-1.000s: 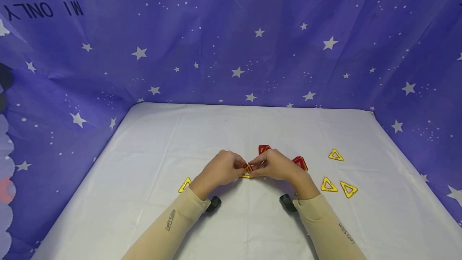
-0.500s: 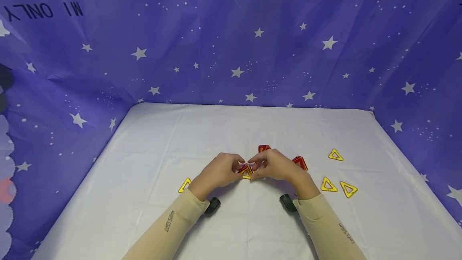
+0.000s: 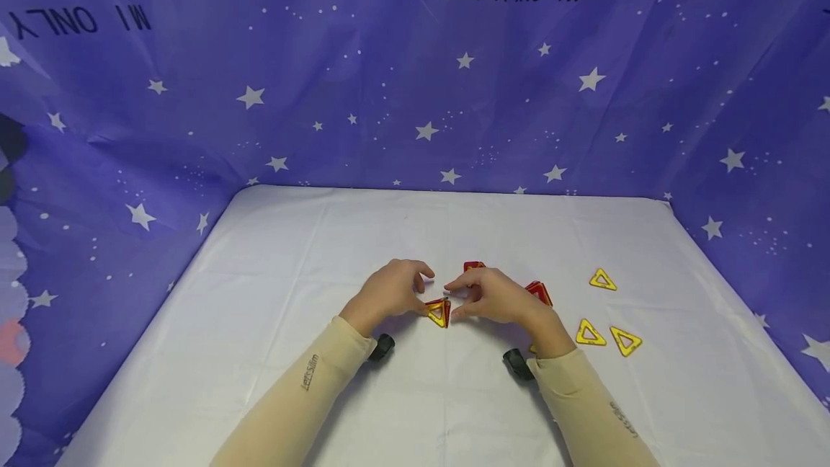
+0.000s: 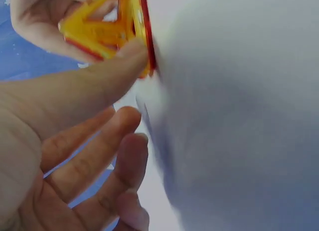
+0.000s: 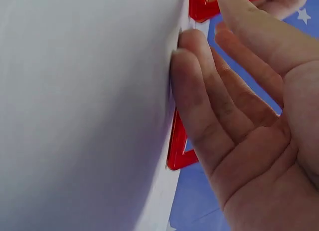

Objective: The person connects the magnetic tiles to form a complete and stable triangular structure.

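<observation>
A small pyramid of yellow and red magnetic triangle tiles [image 3: 438, 313] stands on the white cloth between my two hands. My left hand [image 3: 389, 290] lays its thumb against the pyramid's left side. In the left wrist view that thumb touches the yellow and red tiles [image 4: 107, 26], while the other fingers are spread off them. On the other side, my right hand [image 3: 496, 295] has its thumb tip right at the pyramid's edge and its fingers loosely extended. The right wrist view shows those fingers [image 5: 194, 91] nearly straight, close over the cloth.
Behind the right hand stand two more red tile pieces, one farther back [image 3: 474, 265] and one beside the wrist [image 3: 539, 292]. Several yellow triangle tiles [image 3: 591, 332] lie flat to the right. A starry purple curtain [image 3: 421, 78] backs the white table [image 3: 311, 236].
The tiles have come together into a pyramid, which has turned and shifted slightly left. My left fingers have lifted away from it. The yellow triangle at the left is now hidden by my left arm.
</observation>
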{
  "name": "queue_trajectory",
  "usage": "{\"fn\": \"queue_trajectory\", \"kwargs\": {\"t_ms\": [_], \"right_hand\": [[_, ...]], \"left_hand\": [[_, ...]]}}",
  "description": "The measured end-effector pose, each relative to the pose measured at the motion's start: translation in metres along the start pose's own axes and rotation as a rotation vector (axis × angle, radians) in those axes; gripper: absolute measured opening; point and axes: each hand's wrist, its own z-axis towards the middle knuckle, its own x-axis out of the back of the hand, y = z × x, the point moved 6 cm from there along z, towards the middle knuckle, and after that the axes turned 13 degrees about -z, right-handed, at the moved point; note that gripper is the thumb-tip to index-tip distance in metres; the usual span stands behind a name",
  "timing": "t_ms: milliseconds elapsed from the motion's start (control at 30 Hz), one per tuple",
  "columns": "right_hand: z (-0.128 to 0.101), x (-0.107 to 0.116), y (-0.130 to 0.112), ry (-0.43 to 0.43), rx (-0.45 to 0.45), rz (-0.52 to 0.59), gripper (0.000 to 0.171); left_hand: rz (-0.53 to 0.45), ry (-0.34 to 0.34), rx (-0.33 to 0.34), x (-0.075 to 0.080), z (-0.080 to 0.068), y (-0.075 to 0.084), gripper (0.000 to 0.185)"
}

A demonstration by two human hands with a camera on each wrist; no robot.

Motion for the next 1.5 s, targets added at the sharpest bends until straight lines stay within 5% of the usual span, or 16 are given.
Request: {"fn": "queue_trajectory", "kwargs": {"t_ms": [167, 300, 567, 667, 1100, 1500], "right_hand": [[0.001, -0.004, -0.003, -0.001, 0.016, -0.039, 0.038], [0.003, -0.006, -0.004, -0.001, -0.007, -0.042, 0.029], [0.004, -0.006, -0.007, 0.031, -0.014, -0.072, 0.033], [0.004, -0.007, -0.008, 0.04, 0.001, -0.063, 0.037], [0.006, -0.006, -0.005, 0.056, -0.005, -0.081, 0.024], [0.005, -0.005, 0.0, 0.058, -0.039, -0.088, 0.025]], "left_hand": [[0.121, 0.069, 0.064, 0.01, 0.009, -0.004, 0.062], [0.111, 0.081, 0.05, 0.02, 0.007, -0.007, 0.056], [-0.128, -0.091, -0.178, 0.048, -0.024, -0.028, 0.046], [-0.16, -0.127, -0.21, 0.057, -0.039, -0.042, 0.047], [-0.189, -0.129, -0.079, 0.075, -0.099, -0.094, 0.04], [-0.168, -0.089, -0.128, 0.077, -0.112, -0.109, 0.031]]}}
